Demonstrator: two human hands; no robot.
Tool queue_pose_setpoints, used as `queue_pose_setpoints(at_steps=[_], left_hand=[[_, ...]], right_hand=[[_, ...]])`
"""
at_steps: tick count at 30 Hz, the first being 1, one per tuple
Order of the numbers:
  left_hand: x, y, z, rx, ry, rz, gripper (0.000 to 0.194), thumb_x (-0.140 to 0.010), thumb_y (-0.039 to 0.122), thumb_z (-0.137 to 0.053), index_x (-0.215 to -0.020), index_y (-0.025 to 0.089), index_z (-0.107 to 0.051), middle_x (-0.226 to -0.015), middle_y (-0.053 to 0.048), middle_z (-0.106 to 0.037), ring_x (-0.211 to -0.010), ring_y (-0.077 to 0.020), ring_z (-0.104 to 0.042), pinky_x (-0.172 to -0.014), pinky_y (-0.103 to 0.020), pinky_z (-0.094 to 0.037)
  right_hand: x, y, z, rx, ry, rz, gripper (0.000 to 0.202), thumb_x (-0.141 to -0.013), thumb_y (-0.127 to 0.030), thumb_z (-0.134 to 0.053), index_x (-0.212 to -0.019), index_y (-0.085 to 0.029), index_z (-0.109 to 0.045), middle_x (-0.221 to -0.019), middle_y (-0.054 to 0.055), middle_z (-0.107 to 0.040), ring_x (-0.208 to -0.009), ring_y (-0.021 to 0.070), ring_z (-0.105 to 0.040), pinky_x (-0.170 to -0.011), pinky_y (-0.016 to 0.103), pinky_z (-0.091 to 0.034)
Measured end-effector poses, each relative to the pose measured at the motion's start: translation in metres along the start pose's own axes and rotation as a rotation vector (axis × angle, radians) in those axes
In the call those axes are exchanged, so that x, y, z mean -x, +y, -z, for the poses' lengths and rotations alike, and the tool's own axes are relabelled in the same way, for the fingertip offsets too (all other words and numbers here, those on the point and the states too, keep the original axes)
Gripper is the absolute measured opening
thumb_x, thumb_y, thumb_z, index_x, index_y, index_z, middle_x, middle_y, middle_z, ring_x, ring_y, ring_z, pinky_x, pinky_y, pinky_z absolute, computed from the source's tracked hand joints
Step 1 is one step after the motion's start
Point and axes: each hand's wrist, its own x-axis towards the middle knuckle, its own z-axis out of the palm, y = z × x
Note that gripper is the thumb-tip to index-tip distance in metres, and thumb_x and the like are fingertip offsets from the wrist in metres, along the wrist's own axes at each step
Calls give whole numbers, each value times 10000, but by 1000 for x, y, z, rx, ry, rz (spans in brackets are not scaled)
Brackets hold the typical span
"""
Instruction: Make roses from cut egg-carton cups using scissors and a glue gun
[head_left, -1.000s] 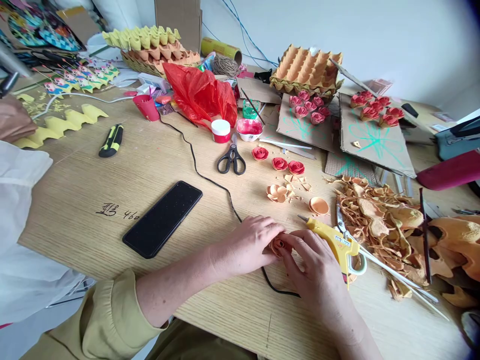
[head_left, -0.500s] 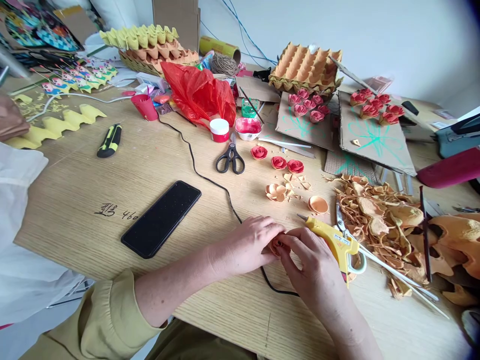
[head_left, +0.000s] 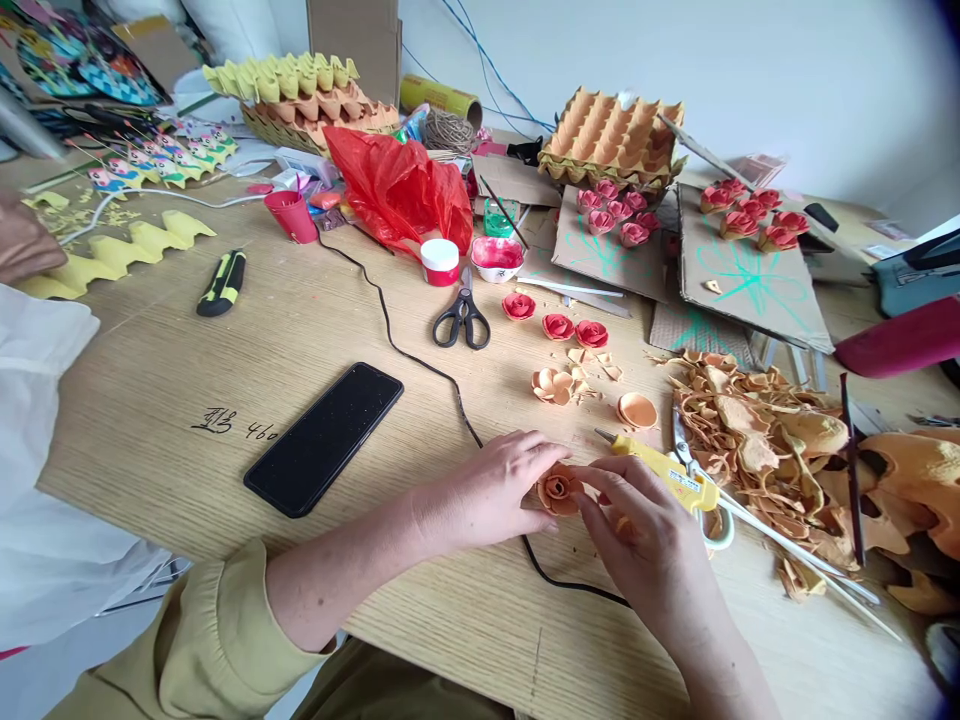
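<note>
An unpainted orange rose (head_left: 558,488), made of egg-carton pieces with a rolled centre, sits between my two hands just above the table. My left hand (head_left: 502,490) grips its left side, the thumb below and the fingers above. On the other side, the thumb and fingers of my right hand (head_left: 645,525) pinch the rose's right edge. Partly behind my right hand lies a yellow glue gun (head_left: 664,470). Beyond the hands are an orange carton cup (head_left: 637,410) and a cup cut into petals (head_left: 553,386).
Red roses (head_left: 558,327), black scissors (head_left: 461,315) and a paint jar (head_left: 439,262) stand farther back. Carton scraps (head_left: 750,430) heap at the right. A phone (head_left: 324,438) and a cutter (head_left: 222,283) lie left. A co-worker's hand (head_left: 26,240) is at the left edge.
My right hand has shifted slightly right and drawn back from the rose's centre to its edge. The rose's swirled top now shows. The co-worker's hand has moved a little.
</note>
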Motion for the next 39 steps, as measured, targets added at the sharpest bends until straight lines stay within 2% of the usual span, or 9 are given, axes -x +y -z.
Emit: queue_pose_setpoints(at_steps=[5, 8, 22, 27, 31, 39], left_hand=[[0, 0, 0, 51, -4, -10, 319, -823, 222, -786, -1082, 177, -605, -1205, -92, -636, -1112, -243, -624, -958, -348, -490], [-1, 0, 0, 67, -7, -7, 267, -849, 225, -765, -1061, 174, -612, -1167, -84, -642, -1078, -229, -629, -924, -325, -493], [-3, 2, 3, 68, -16, 17, 365, -830, 223, -786, -1147, 173, -612, -1115, -66, -644, -1049, -221, -627, -904, -313, -490], [-3, 3, 3, 79, -16, 22, 348, -817, 246, -800, -1107, 172, -622, -1156, -77, -649, -1079, -233, -626, -939, -332, -485], [-1, 3, 3, 92, -13, 24, 434, -785, 238, -828, -1153, 191, -602, -1207, -76, -646, -1132, -243, -616, -975, -343, -476], [-2, 2, 2, 79, -13, 20, 373, -829, 234, -785, -1150, 174, -605, -1199, -88, -644, -1124, -236, -619, -976, -345, -481]], right_hand=[[-1, 0, -9, 43, -41, 47, 218, -952, -210, -640, -1159, -264, -680, -965, 32, -664, -852, 181, -606, -750, 346, -464], [0, 4, -12, 54, -32, 64, 214, -945, -218, -657, -1154, -258, -684, -946, 29, -665, -824, 175, -597, -746, 345, -451], [1, 4, -13, 62, -31, 44, 115, -956, -211, -635, -1050, -230, -699, -928, 40, -668, -819, 184, -600, -752, 344, -442], [1, 1, -7, 12, -32, 5, 191, -971, -205, -604, -1142, -249, -677, -967, 36, -659, -839, 176, -605, -752, 328, -464], [1, -1, -2, -7, 41, -13, 209, -983, -187, -573, -1161, -249, -666, -979, 39, -651, -845, 166, -610, -725, 303, -477], [-1, -2, -11, 33, -28, 43, 134, -973, -197, -595, -1030, -234, -710, -945, 49, -663, -823, 178, -608, -743, 342, -445]])
